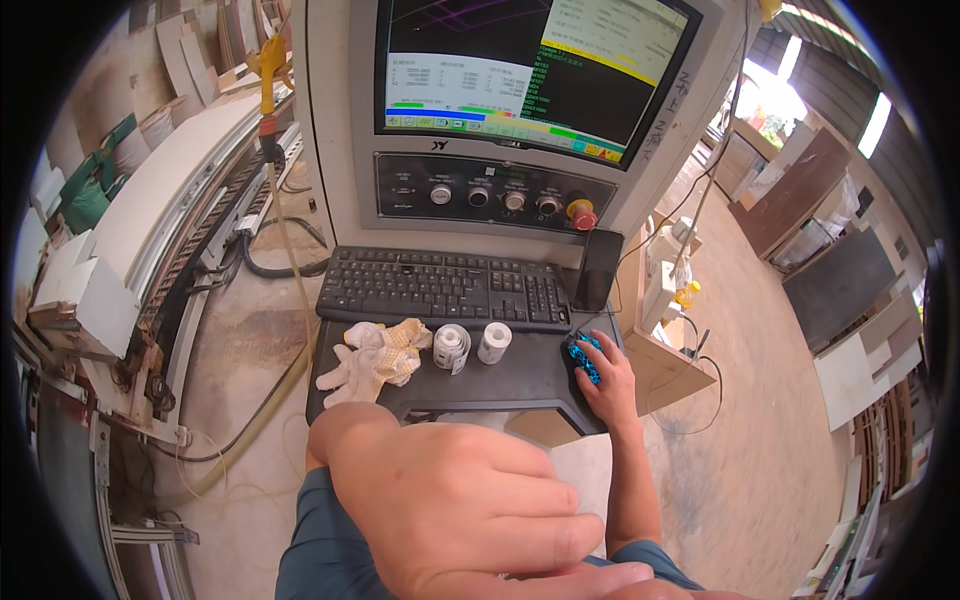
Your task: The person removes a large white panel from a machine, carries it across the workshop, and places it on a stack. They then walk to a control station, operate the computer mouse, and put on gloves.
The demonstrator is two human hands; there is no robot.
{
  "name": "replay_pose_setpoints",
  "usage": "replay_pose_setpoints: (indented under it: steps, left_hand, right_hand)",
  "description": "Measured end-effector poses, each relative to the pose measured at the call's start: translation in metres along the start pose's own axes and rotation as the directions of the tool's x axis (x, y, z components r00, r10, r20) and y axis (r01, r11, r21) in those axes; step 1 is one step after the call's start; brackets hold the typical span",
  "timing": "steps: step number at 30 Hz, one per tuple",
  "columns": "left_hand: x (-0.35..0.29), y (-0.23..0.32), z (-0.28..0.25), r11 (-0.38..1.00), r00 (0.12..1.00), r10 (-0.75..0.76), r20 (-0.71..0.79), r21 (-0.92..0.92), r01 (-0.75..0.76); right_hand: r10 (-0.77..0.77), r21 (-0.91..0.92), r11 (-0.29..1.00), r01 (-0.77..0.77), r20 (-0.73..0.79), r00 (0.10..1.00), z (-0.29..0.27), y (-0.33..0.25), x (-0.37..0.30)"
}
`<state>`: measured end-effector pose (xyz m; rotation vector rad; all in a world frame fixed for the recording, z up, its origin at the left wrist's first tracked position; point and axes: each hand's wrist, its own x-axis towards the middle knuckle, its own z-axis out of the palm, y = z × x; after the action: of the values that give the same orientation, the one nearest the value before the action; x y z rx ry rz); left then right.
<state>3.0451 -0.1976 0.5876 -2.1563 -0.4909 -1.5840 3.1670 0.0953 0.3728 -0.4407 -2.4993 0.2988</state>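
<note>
My right hand [608, 380] rests over a black computer mouse [582, 358] with a bright blue pattern, at the right end of the black shelf [500, 385]. Close to the camera, my left hand [470, 500] is raised in front of my body with its fingers curled in. Its palm side is hidden, so whatever it may hold does not show. Beyond it on the shelf lie white work gloves [375, 360] with yellowish dotted patches. Two small rolls of white labels, a larger roll [451, 348] and a smaller roll [494, 343], stand beside the gloves.
A black keyboard [445, 285] spans the shelf's back. Above it are a button panel [495, 195] with a red emergency stop knob [581, 213] and a lit monitor [530, 75]. A dark phone [597, 270] leans at right. A yellow hanging control [267, 75] and machine rails stand left; boards [835, 270] lean right.
</note>
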Motion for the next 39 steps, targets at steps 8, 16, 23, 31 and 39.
replay_pose_setpoints:
  steps: [8,16,23,31,39]
  left_hand:
    - [-0.007,-0.002,0.004,0.999,0.998,0.051,-0.040,0.003,-0.051]
    - [-0.010,-0.005,0.001,0.992,1.000,-0.005,0.021,-0.127,0.008]
    - [-0.014,-0.009,0.005,0.978,1.000,-0.019,-0.005,-0.209,0.018]
    - [-0.011,-0.012,-0.005,0.972,0.986,-0.031,0.162,-0.225,0.068]
    - [-0.005,-0.014,-0.002,0.967,0.981,-0.020,0.192,-0.244,0.067]
  right_hand:
    - [-0.001,0.037,0.999,0.001,-0.013,1.000,-0.002,-0.002,0.000]
    - [0.080,0.098,0.992,-0.077,-0.031,0.996,-0.004,-0.002,-0.003]
    - [0.084,0.081,0.993,-0.081,-0.027,0.996,-0.003,-0.001,-0.002]
    - [0.059,0.031,0.998,-0.058,-0.034,0.998,0.001,0.006,0.000]
    - [0.030,-0.009,1.000,-0.030,-0.061,0.998,0.003,0.008,0.000]
